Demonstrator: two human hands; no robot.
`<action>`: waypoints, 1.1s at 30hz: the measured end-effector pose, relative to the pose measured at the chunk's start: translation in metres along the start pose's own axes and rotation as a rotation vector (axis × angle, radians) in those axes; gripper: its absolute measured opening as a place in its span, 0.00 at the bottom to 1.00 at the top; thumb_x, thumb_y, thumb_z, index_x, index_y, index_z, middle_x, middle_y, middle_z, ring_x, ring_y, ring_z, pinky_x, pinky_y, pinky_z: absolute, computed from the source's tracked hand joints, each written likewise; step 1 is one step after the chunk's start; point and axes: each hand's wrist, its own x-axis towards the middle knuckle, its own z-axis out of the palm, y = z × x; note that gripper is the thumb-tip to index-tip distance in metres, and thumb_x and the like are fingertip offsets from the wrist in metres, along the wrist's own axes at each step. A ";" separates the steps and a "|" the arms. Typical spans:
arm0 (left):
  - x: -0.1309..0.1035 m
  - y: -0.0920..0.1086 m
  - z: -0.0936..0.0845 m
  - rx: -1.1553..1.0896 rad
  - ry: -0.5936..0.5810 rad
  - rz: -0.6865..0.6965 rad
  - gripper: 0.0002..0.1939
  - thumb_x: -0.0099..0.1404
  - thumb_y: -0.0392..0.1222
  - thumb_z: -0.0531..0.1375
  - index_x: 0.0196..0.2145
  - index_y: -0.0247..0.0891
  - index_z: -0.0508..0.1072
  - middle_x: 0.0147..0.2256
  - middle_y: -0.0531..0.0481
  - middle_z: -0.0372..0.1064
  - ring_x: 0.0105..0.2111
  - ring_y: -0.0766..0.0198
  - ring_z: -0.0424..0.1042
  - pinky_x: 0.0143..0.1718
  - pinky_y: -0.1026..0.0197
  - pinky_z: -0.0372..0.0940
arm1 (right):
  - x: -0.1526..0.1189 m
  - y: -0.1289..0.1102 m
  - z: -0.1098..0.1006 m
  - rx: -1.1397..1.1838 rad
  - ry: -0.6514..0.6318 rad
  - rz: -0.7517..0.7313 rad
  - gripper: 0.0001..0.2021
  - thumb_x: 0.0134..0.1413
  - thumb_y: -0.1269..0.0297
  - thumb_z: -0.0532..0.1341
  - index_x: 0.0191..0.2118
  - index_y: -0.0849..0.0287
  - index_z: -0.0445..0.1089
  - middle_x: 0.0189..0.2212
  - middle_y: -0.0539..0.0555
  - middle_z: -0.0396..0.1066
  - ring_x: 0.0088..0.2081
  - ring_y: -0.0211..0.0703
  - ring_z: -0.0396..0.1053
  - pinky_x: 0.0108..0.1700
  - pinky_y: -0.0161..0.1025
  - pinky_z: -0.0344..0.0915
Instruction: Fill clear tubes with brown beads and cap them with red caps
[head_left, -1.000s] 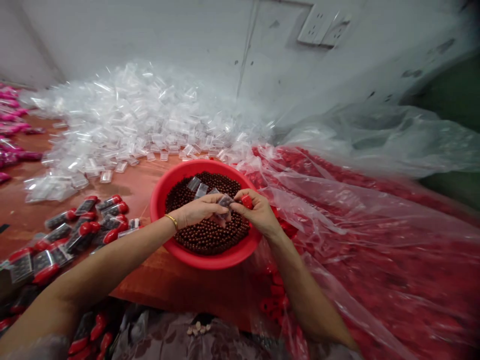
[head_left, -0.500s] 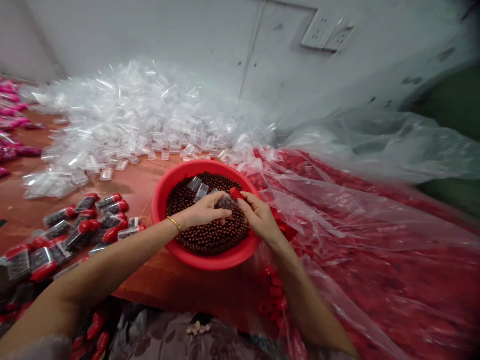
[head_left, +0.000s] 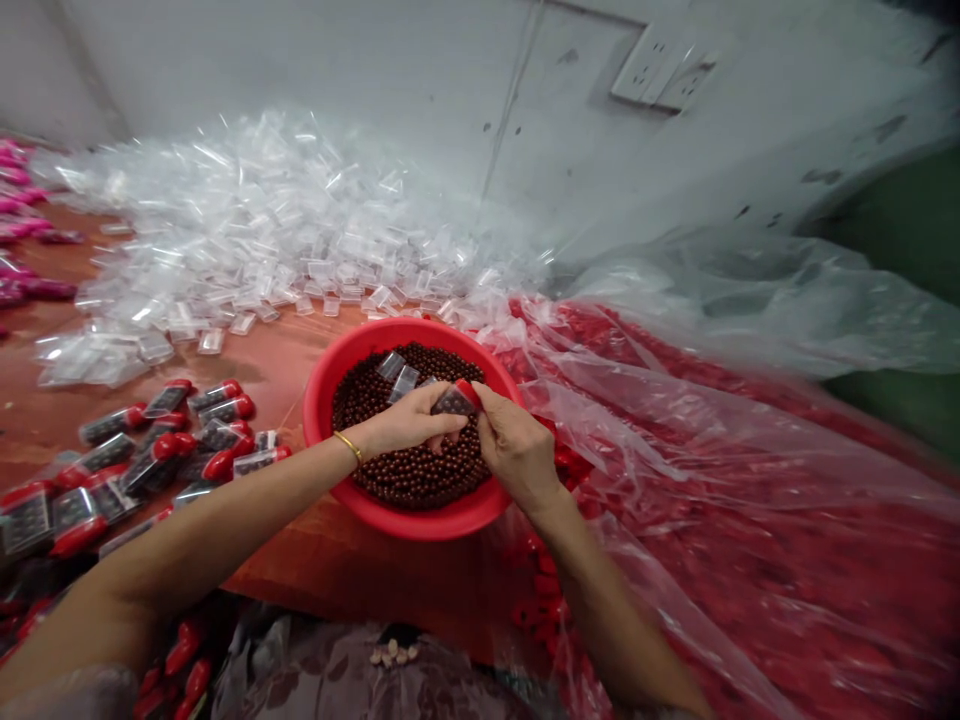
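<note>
Over a red basin (head_left: pixel 435 525) of dark brown beads (head_left: pixel 405 480), my left hand (head_left: pixel 412 418) pinches a small clear plastic box (head_left: pixel 452 402) with dark beads inside. My right hand (head_left: pixel 517 440) is closed on a red cap (head_left: pixel 466 390) at the box's right end; the cap now sits against the opening. Fingers partly hide both pieces. A few clear boxes (head_left: pixel 403 382) lie on the beads in the basin.
Clear plastic boxes (head_left: pixel 285 230) are heaped at the back. Filled red-capped boxes (head_left: pixel 157 450) lie to the left, pink pieces (head_left: pixel 19 210) beyond. Red caps under a clear plastic sheet (head_left: pixel 712 450) cover the right. A wall socket (head_left: pixel 660 70) is behind.
My right hand has brought the red cap left and onto the end of the box. Its fingers have turned over the cap. My left hand keeps its hold.
</note>
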 end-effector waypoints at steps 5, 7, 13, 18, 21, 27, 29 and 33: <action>0.000 -0.001 0.001 0.029 0.032 -0.017 0.14 0.58 0.47 0.59 0.33 0.35 0.61 0.19 0.60 0.59 0.15 0.77 0.58 0.16 0.72 0.56 | -0.005 -0.001 0.007 0.140 -0.011 -0.018 0.19 0.58 0.69 0.51 0.55 0.59 0.66 0.47 0.58 0.73 0.44 0.45 0.73 0.48 0.43 0.70; 0.001 -0.003 0.000 0.071 0.066 -0.024 0.13 0.58 0.47 0.59 0.32 0.35 0.61 0.19 0.61 0.58 0.14 0.77 0.57 0.14 0.72 0.55 | -0.008 -0.002 0.009 0.208 -0.033 0.002 0.20 0.58 0.69 0.51 0.55 0.60 0.66 0.46 0.60 0.74 0.43 0.45 0.74 0.46 0.42 0.71; 0.002 -0.003 0.003 0.161 -0.029 -0.093 0.14 0.56 0.46 0.61 0.34 0.34 0.64 0.21 0.59 0.61 0.17 0.75 0.59 0.16 0.72 0.56 | -0.013 0.003 -0.005 0.390 -0.148 0.157 0.17 0.56 0.63 0.54 0.49 0.57 0.71 0.37 0.55 0.77 0.36 0.44 0.74 0.40 0.40 0.70; 0.006 0.002 0.008 0.101 -0.169 -0.088 0.15 0.57 0.49 0.59 0.24 0.33 0.65 0.18 0.56 0.62 0.16 0.75 0.59 0.18 0.70 0.56 | 0.000 -0.001 -0.003 0.507 0.143 0.395 0.22 0.61 0.51 0.47 0.36 0.56 0.75 0.25 0.52 0.73 0.28 0.41 0.71 0.33 0.38 0.67; 0.004 0.005 0.002 0.133 -0.142 -0.113 0.16 0.57 0.48 0.58 0.19 0.34 0.63 0.14 0.56 0.60 0.14 0.75 0.56 0.16 0.70 0.54 | 0.009 -0.006 0.006 0.614 0.145 0.436 0.26 0.61 0.48 0.44 0.31 0.57 0.74 0.22 0.52 0.71 0.25 0.39 0.69 0.29 0.37 0.65; 0.003 0.000 -0.002 0.250 -0.166 -0.158 0.12 0.54 0.41 0.58 0.17 0.35 0.63 0.14 0.56 0.61 0.15 0.73 0.58 0.18 0.68 0.55 | 0.026 -0.011 0.008 0.723 0.174 0.536 0.26 0.58 0.43 0.47 0.26 0.59 0.70 0.13 0.48 0.62 0.16 0.34 0.60 0.23 0.34 0.59; 0.004 -0.004 0.003 0.349 -0.216 -0.123 0.09 0.53 0.39 0.58 0.18 0.34 0.64 0.15 0.55 0.62 0.16 0.72 0.59 0.20 0.68 0.56 | 0.031 -0.014 0.010 0.782 0.093 0.557 0.28 0.58 0.42 0.45 0.28 0.59 0.71 0.14 0.48 0.62 0.17 0.34 0.60 0.23 0.33 0.58; 0.004 -0.009 0.011 0.522 -0.237 0.009 0.10 0.53 0.39 0.56 0.17 0.35 0.62 0.15 0.57 0.57 0.17 0.73 0.54 0.20 0.68 0.51 | 0.035 -0.018 0.023 0.922 -0.111 0.537 0.31 0.60 0.42 0.38 0.46 0.58 0.68 0.34 0.53 0.71 0.32 0.37 0.68 0.35 0.35 0.65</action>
